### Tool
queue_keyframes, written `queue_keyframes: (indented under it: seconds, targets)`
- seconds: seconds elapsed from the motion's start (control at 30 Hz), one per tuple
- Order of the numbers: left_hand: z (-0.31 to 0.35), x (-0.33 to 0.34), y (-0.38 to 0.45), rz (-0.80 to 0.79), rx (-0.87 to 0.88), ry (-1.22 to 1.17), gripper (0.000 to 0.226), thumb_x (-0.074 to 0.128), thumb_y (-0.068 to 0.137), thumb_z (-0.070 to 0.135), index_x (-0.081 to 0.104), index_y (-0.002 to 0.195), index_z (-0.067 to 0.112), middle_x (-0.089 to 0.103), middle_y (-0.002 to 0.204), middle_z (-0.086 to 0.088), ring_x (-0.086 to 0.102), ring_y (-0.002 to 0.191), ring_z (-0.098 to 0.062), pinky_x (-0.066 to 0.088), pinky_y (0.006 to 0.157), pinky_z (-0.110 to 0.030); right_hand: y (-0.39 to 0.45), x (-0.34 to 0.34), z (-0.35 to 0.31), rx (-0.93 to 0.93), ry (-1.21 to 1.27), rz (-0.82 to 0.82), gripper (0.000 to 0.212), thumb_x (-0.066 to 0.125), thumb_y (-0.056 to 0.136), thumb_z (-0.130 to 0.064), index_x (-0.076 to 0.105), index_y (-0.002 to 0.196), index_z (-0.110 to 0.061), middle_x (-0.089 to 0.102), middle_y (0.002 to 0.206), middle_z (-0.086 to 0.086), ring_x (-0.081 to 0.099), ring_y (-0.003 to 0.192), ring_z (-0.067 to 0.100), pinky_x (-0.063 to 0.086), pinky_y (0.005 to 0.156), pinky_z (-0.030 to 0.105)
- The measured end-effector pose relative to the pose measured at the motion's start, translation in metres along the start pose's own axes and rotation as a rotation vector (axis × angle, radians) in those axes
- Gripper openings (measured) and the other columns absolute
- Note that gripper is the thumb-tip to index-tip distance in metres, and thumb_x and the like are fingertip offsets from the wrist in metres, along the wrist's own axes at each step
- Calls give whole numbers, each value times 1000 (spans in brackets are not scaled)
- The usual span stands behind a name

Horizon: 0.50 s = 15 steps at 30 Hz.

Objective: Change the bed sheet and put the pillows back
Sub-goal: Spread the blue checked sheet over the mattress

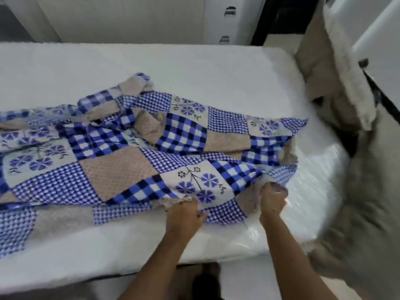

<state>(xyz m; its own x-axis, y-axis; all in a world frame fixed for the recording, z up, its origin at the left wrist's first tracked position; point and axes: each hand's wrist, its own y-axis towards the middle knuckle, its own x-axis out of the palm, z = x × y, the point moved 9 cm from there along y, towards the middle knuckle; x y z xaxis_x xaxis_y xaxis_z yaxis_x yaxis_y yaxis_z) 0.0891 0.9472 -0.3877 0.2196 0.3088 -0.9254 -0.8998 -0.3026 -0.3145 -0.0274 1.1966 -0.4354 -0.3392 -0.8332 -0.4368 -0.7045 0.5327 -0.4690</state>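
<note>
Mattress (194,68) under hand-gripped bed sheet (121,161)

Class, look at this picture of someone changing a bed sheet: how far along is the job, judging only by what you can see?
Done: the mattress lies bare, so the old sheet appears to be off. In hand: the left hand and right hand grip the near edge of the blue patchwork sheet, which lies bunched and only partly spread. Left: spreading and tucking it, then returning the pillows stacked at the right end.

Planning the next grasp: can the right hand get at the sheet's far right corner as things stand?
Probably yes. The right hand grips the sheet near the edge; the corner lies flat on bare mattress beyond it, nothing between. It must let go first.
</note>
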Motion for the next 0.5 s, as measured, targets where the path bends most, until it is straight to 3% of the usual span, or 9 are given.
queue_keyframes:
  seconds: [0.03, 0.1, 0.17, 0.27, 0.33, 0.4, 0.43, 0.47, 0.5]
  targets:
    - [-1, 0, 2, 43, 26, 29, 39, 59, 84, 48, 59, 104, 14, 68, 94, -4, 66, 89, -19, 49, 69, -28, -9, -2, -10, -121, -197, 32, 56, 53, 89, -27, 33, 139, -10, 42, 131, 25, 46, 116, 42, 41, 96, 47]
    - [8, -5, 6, 191, 101, 134, 31, 78, 68, 32, 66, 86, 10, 66, 66, -5, 65, 56, -20, 47, 45, -24, -16, 1, -25, -418, -450, 6, 58, 55, 89, -22, 33, 141, -9, 39, 130, 24, 42, 117, 40, 38, 95, 43]
    - [21, -14, 7, 427, 166, 202, 13, 69, 68, 21, 68, 73, 9, 59, 50, -5, 56, 38, -20, 42, 34, -21, -24, 8, -45, -635, -566, -13, 47, 53, 90, -27, 45, 133, -12, 46, 125, 18, 47, 111, 36, 42, 90, 42]
    - [54, -22, 15, 559, 312, 181, 14, 56, 76, 20, 64, 73, 10, 60, 63, -5, 60, 57, -23, 46, 49, -28, -41, 28, -67, -986, -712, 8, 37, 43, 86, -33, 66, 104, -10, 60, 106, 18, 58, 95, 37, 51, 75, 43]
    - [77, -23, 26, 569, 360, 202, 11, 64, 71, 19, 63, 77, 10, 60, 73, -7, 60, 72, -25, 46, 58, -33, -46, 42, -78, -1162, -790, 22, 36, 43, 82, -34, 71, 88, -12, 64, 102, 16, 61, 95, 37, 50, 71, 45]
    - [89, -25, 44, 492, 332, 177, 25, 74, 67, 21, 63, 86, 8, 61, 84, -10, 60, 83, -27, 50, 62, -34, -46, 62, -89, -1303, -844, -49, 21, 59, 80, -29, 71, 82, -12, 65, 99, 14, 63, 93, 36, 51, 70, 46]
    - [90, -23, 58, 431, 268, 169, 37, 77, 68, 23, 62, 99, 7, 60, 96, -13, 59, 92, -28, 53, 67, -34, -38, 77, -92, -1316, -857, -173, 20, 68, 78, -25, 70, 92, -11, 64, 105, 17, 62, 95, 36, 53, 70, 48]
    - [87, -18, 72, 338, 174, 165, 52, 75, 74, 25, 55, 119, 9, 55, 116, -15, 56, 105, -29, 53, 76, -34, -28, 94, -91, -1252, -908, -350, 37, 70, 79, -24, 63, 113, -11, 57, 120, 19, 59, 102, 37, 52, 73, 50]
    - [81, -11, 85, 222, 70, 169, 67, 70, 81, 29, 38, 138, 13, 39, 137, -15, 49, 116, -29, 51, 84, -34, -17, 111, -81, -1181, -1024, -523, 55, 65, 85, -27, 46, 135, -18, 41, 139, 16, 52, 113, 36, 51, 79, 52]
